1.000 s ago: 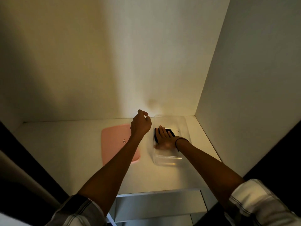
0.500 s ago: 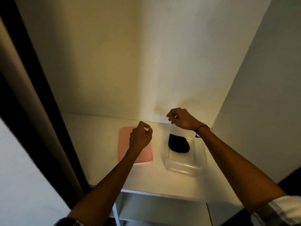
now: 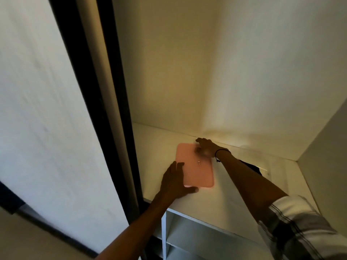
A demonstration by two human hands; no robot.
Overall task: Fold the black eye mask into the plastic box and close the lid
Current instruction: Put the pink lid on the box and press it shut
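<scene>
The pink lid [image 3: 195,166] lies flat on the white shelf [image 3: 221,199], and both hands are on it. The left hand [image 3: 175,182] is spread wide at the near left corner of the lid, thumb along its near edge. The right hand [image 3: 205,148] is curled over the far right corner of the lid; it is blurred, so I cannot tell if the fingers really pinch the edge or only touch it.

The clear plastic box [image 3: 262,166] stands to the right of the lid, a little apart from it. The black eye mask [image 3: 251,167] shows inside the box as a dark shape, partly hidden behind the right forearm.

The mask seems placed already, so the step in hand is probably to lift the lid and bring it over the box. The risks I see: the thin lid may slip if only one corner is held, and the right forearm, which crosses over the box, could push the light box while the lid travels. Also, if the mask stands too high, the lid may not close.
</scene>
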